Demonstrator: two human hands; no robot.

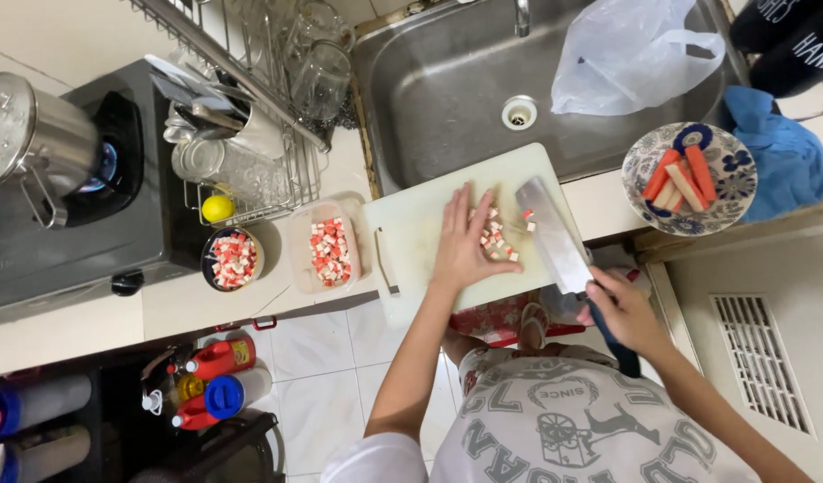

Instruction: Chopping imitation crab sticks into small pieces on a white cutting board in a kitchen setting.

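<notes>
My left hand (463, 243) lies flat with spread fingers on a white cutting board (409, 224), over a small heap of diced red-and-white crab stick pieces (497, 234). My right hand (622, 309) grips the dark handle of a broad cleaver (554, 234), whose blade rests on the board just right of the pieces. A clear tub (331, 250) and a dark bowl (232, 259), both filled with the same diced pieces, stand left of the board. Whole crab sticks (678, 177) lie on a patterned plate (731, 166) at the right.
A steel sink (447, 80) behind the board holds a clear plastic bag (635, 54). A dish rack (250, 116) with glasses and a lemon stands left of it. A pot (36, 134) sits on a lit gas stove (71, 233). A blue cloth (782, 152) lies far right.
</notes>
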